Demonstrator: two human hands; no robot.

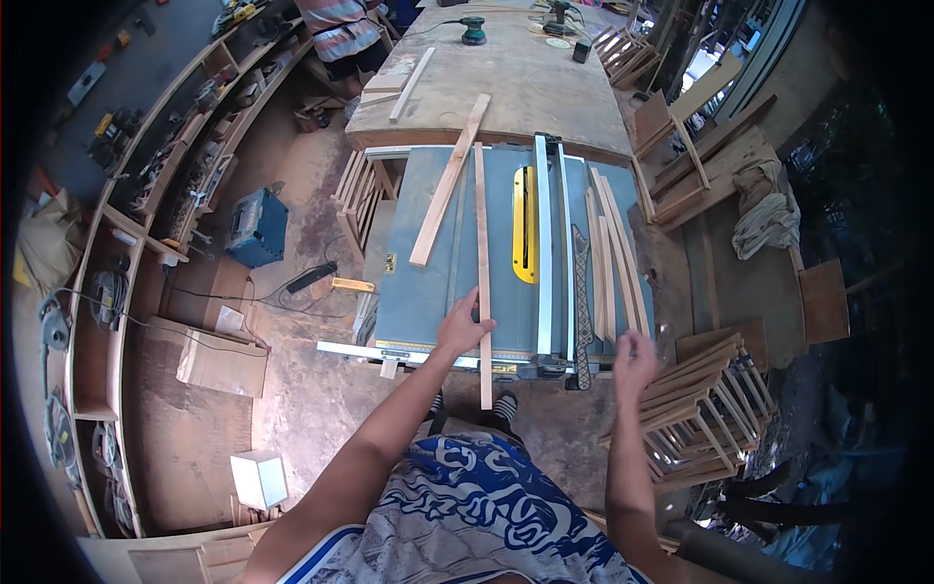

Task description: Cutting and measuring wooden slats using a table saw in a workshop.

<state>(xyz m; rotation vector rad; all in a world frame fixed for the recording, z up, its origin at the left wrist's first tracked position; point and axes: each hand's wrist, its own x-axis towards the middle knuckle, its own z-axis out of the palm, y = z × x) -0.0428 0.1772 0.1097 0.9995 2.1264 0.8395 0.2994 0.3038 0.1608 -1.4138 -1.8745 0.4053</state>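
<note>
My left hand (pixel 463 327) grips a long narrow wooden strip (pixel 482 243) lying lengthwise on the blue-grey table saw (pixel 409 302), its near end sticking out past the front edge. A second wooden strip (pixel 449 180) lies slanted to its left. Right of these are the yellow blade insert (pixel 525 224) and the metal fence (pixel 554 251). Several loose strips (pixel 618 253) lie at the table's right side. My right hand (pixel 634 365) has its fingers curled at their near ends; whether it holds one is hidden.
A wooden worktable (pixel 545 88) with sanders (pixel 474 34) adjoins the saw's far side. A person (pixel 341 34) stands at back left. Shelving (pixel 117 321) runs along the left, with a blue toolbox (pixel 255 224) and cables on the floor. Stacked wooden frames (pixel 700 409) stand at right.
</note>
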